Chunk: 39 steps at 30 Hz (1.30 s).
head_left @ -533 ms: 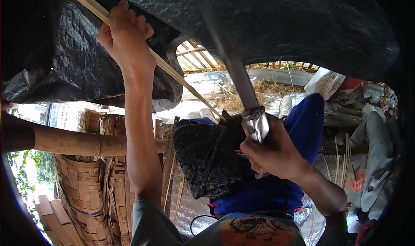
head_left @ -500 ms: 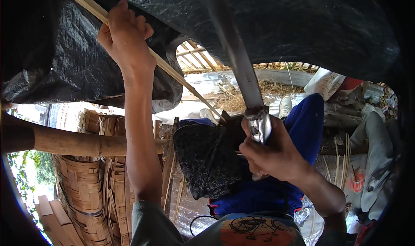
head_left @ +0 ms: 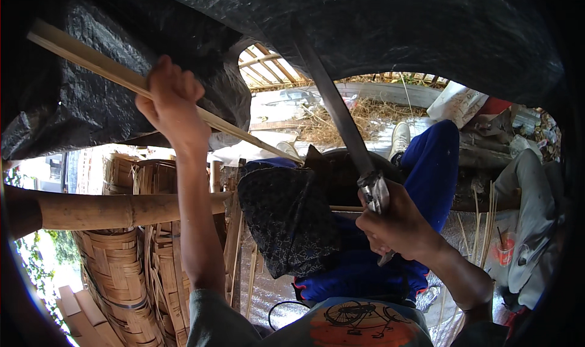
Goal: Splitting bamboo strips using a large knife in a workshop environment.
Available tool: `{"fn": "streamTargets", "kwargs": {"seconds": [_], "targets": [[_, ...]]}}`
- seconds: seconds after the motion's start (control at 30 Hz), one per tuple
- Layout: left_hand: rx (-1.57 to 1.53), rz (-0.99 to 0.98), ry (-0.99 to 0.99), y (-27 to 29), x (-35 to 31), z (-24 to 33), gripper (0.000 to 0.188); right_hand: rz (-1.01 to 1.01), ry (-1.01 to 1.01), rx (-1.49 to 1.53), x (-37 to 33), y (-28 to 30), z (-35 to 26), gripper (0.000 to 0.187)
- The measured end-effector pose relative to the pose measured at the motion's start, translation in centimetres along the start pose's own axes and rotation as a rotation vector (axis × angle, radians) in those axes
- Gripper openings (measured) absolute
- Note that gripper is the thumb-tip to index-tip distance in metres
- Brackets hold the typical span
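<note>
My left hand (head_left: 172, 103) is closed around a long, pale bamboo strip (head_left: 91, 57). The strip slants from the upper left down to my knees, where its lower end meets a dark, patterned cloth (head_left: 289, 219) spread over my left leg. In my right hand (head_left: 399, 222) is a large knife (head_left: 338, 112), gripped by its handle, which has shiny metal near the blade. Its long, dark blade points up and away, apart from the strip. Between my legs, behind the knife, sits a dark rounded thing (head_left: 347, 173), partly hidden.
A thick bamboo pole (head_left: 122, 210) runs across the left, with rolled woven bamboo mats (head_left: 113, 268) standing behind it. Black plastic sheeting (head_left: 439, 36) hangs overhead. At right, another person's leg (head_left: 524, 207) is near a red cup (head_left: 503, 252) and several thin sticks (head_left: 487, 228).
My left hand has come down and nearer with the bamboo strip, whose upper end now shows. The knife has moved slightly right and lower in my right hand.
</note>
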<state>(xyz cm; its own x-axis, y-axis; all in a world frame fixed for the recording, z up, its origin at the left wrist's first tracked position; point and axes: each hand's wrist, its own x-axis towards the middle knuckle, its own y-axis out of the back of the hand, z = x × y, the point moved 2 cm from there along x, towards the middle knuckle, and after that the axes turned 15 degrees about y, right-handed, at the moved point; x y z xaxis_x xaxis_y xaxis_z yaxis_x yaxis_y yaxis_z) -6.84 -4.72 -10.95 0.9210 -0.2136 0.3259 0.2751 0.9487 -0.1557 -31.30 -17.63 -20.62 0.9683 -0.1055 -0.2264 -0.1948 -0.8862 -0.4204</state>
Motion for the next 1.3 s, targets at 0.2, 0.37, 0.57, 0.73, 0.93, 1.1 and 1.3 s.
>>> {"fn": "streamTargets", "kwargs": {"seconds": [0.2, 0.37, 0.57, 0.73, 0.93, 1.1, 1.3], "targets": [[0.053, 0.332, -0.176, -0.6, 1.3, 8.8, 0.033, 0.044, 0.018, 0.014, 0.0, 0.9, 0.9, 0.017], [0.073, 0.145, -0.246, -0.6, 1.7, 12.7, 0.022, 0.093, -0.006, 0.042, -1.0, 0.8, 1.0, 0.018], [0.033, 0.149, -0.102, -2.9, 0.4, 8.7, 0.029, 0.044, 0.028, 0.067, -1.7, 1.0, 1.8, 0.018], [-0.053, 0.051, 0.071, -2.8, 0.8, 5.6, 0.033, 0.019, 0.02, 0.009, -1.6, 0.0, 1.7, 0.027], [0.035, 0.14, 0.03, -2.7, -0.2, 4.0, 0.039, -0.044, 0.038, -0.096, -1.4, -0.8, 1.4, 0.031], [0.102, 0.137, -0.071, -2.2, 0.2, 6.5, 0.036, -0.042, 0.025, -0.079, -1.3, -0.8, 0.9, 0.037], [0.199, 0.152, -0.211, -2.1, -0.4, 5.5, 0.036, -0.002, 0.033, -0.108, -1.9, -0.9, -0.1, 0.04]]}}
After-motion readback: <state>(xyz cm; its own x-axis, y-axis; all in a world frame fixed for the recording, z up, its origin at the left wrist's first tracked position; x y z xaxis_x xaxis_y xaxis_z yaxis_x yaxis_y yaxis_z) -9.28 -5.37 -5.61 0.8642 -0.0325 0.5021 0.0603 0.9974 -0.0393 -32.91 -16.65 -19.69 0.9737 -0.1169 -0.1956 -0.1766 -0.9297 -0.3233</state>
